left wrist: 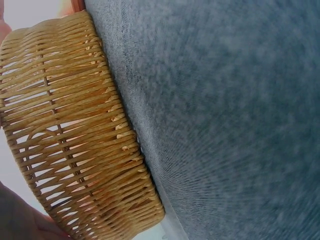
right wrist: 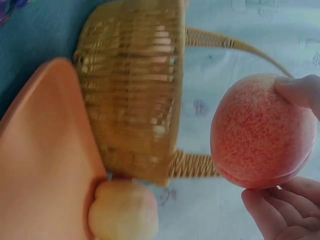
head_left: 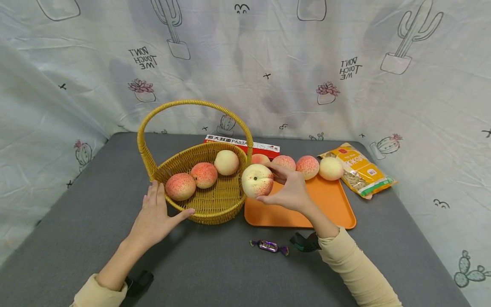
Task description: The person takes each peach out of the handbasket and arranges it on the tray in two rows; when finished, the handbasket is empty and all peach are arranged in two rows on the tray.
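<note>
My right hand (head_left: 289, 192) holds a peach (head_left: 257, 181) between thumb and fingers, up beside the basket's right rim and over the tray's left part. In the right wrist view the same peach (right wrist: 262, 131) shows its red side, raised at about the height of the handle. My left hand (head_left: 153, 215) rests at the near left rim of the yellow wicker basket (head_left: 215, 218), fingers straight and thumb spread along the front. Inside the basket lie a red peach (head_left: 180, 186), another red one (head_left: 204, 175) and a pale one (head_left: 226, 162).
Several peaches (head_left: 307, 167) line the far side of the orange tray (head_left: 330, 209). Behind stands a red pasta box (head_left: 268, 149); a yellow pasta bag (head_left: 360, 170) lies at the right. A purple wrapped candy (head_left: 269, 246) is in front. The tall basket handle (head_left: 192, 102) arches above.
</note>
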The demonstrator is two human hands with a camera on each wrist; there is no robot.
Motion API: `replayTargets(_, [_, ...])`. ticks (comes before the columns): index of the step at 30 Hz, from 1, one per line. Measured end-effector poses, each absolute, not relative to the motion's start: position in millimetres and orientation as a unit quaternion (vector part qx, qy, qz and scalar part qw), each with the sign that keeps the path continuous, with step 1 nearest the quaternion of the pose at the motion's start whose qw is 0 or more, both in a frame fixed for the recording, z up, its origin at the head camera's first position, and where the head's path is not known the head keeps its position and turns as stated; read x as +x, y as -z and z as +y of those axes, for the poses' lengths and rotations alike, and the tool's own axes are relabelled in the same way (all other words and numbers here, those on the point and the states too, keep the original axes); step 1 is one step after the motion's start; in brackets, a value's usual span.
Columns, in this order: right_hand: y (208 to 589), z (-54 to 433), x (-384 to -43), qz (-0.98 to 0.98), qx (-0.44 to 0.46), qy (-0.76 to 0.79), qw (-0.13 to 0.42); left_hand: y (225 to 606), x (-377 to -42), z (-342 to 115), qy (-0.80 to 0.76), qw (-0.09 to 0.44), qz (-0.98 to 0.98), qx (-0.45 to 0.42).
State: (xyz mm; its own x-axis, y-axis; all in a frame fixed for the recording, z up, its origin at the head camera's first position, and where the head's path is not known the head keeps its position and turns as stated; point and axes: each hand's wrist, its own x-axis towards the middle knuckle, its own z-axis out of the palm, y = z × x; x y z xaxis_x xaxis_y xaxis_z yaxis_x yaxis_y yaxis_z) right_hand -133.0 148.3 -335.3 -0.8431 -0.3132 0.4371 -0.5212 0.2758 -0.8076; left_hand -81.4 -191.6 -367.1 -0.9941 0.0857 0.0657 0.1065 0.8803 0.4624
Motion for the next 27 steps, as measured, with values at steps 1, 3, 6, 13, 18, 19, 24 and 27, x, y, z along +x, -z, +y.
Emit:
replayTargets(1, [336,152,-133,-0.795,0.257,-0.54,0.097,367,-82,-192,0.24,0.023,-0.969,-0.05])
replayTargets(3, [337,158,-135,-0.799,0.25,-0.537,0.101,367,-82,-192,0.24,0.024,-0.969,-0.051])
replayTargets(6, [340,165,-137,-0.801,0.243,-0.536,0.108,367,-81,-192,0.241,0.024,-0.969,-0.051])
replayTargets(13, [347,173,-138,-0.817,0.202,-0.532,0.095,367,-80,-192,0.244,0.021,-0.968,-0.052])
replayTargets(18, [358,174,-139,-0.839,0.169,-0.513,0.067,367,-80,-191,0.245,0.021,-0.968,-0.054])
replayTargets(19, [361,174,-140,-0.841,0.168,-0.51,0.063,367,-80,-191,0.245,0.021,-0.968,-0.054])
replayTargets(24, [372,170,-141,-0.865,0.17,-0.47,0.038,367,-80,-192,0.246,0.022,-0.968,-0.054])
replayTargets(27, [380,166,-141,-0.888,0.175,-0.424,0.023,368,-80,-192,0.246,0.024,-0.968,-0.054])
